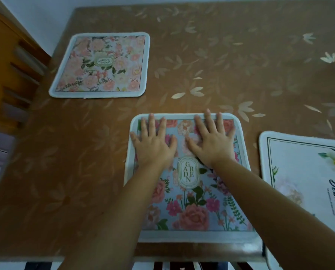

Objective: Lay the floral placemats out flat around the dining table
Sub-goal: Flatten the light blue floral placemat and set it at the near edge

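Left grip (153, 147), right grip (211, 145) on placemat (194, 215)

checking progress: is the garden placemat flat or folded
Spread flat: the garden placemat lies unfolded on the table, print up, left hand and right hand pressing it.

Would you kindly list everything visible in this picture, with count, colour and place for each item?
pink placemat: one, pink and peach flowers, table's far left.
blue placemat: one, pale blue with pink flowers, near middle, under both hands.
white placemat: one, white with dark lettering, near right, partly out of frame.
table: one, brown with leaf pattern, under the placemats.
wooden furniture: one, orange-brown, beside the table's left.
left hand: one, fingers spread, flat on the blue placemat.
right hand: one, fingers spread, flat on the blue placemat.
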The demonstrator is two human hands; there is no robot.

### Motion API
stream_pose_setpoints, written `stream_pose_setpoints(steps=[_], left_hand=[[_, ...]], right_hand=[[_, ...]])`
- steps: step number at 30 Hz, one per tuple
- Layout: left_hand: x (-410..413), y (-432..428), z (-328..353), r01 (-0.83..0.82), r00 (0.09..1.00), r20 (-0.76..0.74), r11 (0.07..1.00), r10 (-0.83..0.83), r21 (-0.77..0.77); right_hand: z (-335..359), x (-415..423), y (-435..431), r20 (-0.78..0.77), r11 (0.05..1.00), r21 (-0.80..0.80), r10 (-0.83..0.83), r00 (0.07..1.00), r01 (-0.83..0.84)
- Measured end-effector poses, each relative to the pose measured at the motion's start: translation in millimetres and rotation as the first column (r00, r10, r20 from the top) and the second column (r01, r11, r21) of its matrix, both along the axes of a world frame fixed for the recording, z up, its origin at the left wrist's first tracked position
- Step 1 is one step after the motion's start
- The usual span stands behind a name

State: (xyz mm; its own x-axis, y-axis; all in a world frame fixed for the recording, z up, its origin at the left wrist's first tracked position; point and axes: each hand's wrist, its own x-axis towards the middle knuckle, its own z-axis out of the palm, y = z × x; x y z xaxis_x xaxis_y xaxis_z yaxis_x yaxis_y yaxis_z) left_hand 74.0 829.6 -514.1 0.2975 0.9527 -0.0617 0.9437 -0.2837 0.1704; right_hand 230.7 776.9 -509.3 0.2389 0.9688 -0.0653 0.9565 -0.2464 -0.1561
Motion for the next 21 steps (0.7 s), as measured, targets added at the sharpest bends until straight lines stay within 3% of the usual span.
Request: stream_pose_setpoints(steps=[4, 12, 21], left_hand=[[-1, -7, 1, -0.102, 0.995, 0.001, 0.995, 0.102, -0.005], [-32, -76, 1, 0.078, 0.997, 0.011, 0.997, -0.077, -0.004], [-54, -155, 8, 0.151, 0.989, 0.008, 0.988, -0.151, -0.015]], right_hand=[[2, -5, -12, -0.014, 0.991, -0.014, -0.134, 0.991, 0.134], [6, -21, -90, -0.055, 0.995, -0.032, -0.092, 0.994, 0.09], [9, -46, -163, -0.039, 0.993, -0.093, -0.08, 0.996, 0.076]])
